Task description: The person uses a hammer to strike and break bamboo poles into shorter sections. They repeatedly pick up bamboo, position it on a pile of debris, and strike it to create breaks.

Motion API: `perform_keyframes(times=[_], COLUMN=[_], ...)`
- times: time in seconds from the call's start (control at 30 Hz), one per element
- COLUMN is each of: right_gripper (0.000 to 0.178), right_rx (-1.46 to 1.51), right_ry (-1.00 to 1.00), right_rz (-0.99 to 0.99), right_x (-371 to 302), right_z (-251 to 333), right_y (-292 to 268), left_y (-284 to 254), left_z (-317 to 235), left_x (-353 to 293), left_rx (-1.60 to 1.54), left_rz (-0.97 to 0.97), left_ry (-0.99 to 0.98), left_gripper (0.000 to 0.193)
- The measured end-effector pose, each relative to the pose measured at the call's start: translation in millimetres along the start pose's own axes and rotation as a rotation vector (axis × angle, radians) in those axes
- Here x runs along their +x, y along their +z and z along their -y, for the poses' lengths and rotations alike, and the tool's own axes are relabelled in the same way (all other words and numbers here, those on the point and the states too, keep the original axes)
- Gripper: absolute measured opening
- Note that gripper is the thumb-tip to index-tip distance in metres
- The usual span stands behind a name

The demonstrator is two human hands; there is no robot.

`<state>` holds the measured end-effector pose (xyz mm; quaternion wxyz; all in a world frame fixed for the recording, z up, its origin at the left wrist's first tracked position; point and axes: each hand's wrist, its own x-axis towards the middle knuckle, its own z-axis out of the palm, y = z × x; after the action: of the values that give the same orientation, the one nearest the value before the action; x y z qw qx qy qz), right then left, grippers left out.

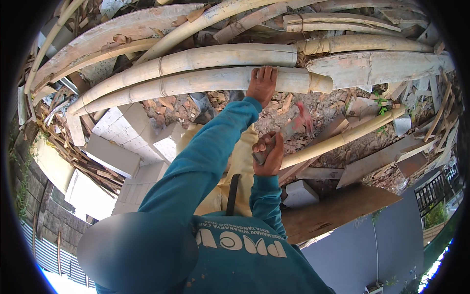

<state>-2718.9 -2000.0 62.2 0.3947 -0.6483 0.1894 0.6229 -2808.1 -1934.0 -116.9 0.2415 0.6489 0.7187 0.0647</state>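
Note:
My left hand grips the top of a thick pale bamboo pole near its right end, fingers curled over it. Wire ties wrap this pole and a second bamboo pole that lies along its far side. In my right hand, closer to my body, is a hammer with a greyish handle and a red head. The fist is closed round the handle, and the head points up and to the right, slightly blurred. The hammer is apart from the pole.
Grey-white blocks are stacked at left. A thinner bamboo pole slants off to the right beside planks. More bamboo and boards lie across the far side. Wood chips and rubble cover the ground. A brown board lies at lower right.

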Motion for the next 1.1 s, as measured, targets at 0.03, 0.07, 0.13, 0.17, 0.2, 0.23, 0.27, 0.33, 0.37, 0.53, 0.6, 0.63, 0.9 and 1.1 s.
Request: perform_keyframes(times=[0.03, 0.07, 0.13, 0.17, 0.2, 0.23, 0.27, 0.33, 0.37, 0.53, 0.6, 0.63, 0.9, 1.1], right_gripper=[0.027, 0.026, 0.025, 0.025, 0.025, 0.023, 0.022, 0.020, 0.020, 0.026, 0.028, 0.029, 0.053, 0.030], right_rx=[-0.033, -0.055, 0.020, 0.061, 0.089, 0.132, 0.151, 0.171, 0.067, -0.178, -0.511, -0.743, -2.591, -3.257], right_ry=[0.039, 0.070, 0.063, 0.024, -0.034, -0.072, -0.058, 0.017, 0.077, 0.133, 0.107, 0.076, -0.850, -1.010], right_rz=[0.069, 0.162, 0.160, 0.113, 0.011, -0.053, -0.004, 0.025, 0.109, 0.105, 0.027, -0.041, 0.506, 0.875], right_x=[2, 3, 4, 4, 4, 4, 4, 4, 3, -13, -25, -29, -18, 21], right_z=[1, 1, 4, 4, 3, 0, -3, -10, -13, 9, 39, 59, 217, 201], right_y=[1, 1, 4, 7, 10, 15, 18, 24, 25, -3, -20, -25, 70, 207], left_y=[0, 0, 0, -1, -1, -1, 0, 1, 1, 0, -1, -1, -4, 13], left_z=[0, 1, 2, 3, 3, 3, 3, 4, 4, 6, 7, 7, 5, 4], left_x=[0, 0, 0, 0, 0, 0, -1, -1, 0, 2, 2, 1, -4, -8], left_rx=[-0.013, -0.009, 0.003, 0.017, 0.033, 0.023, 0.031, -0.007, -0.007, -0.008, -0.061, -0.072, -0.024, -0.092], left_rz=[-0.003, 0.003, 0.022, 0.009, 0.007, 0.029, 0.004, 0.030, 0.036, -0.058, -0.068, -0.075, -0.103, -0.163], left_ry=[0.002, 0.008, 0.003, 0.026, 0.026, 0.023, 0.023, 0.029, 0.029, 0.027, 0.018, 0.013, 0.000, -0.038], left_gripper=[0.074, 0.074, 0.075, 0.075, 0.075, 0.075, 0.075, 0.075, 0.075, 0.061, 0.056, 0.055, 0.057, 0.053])
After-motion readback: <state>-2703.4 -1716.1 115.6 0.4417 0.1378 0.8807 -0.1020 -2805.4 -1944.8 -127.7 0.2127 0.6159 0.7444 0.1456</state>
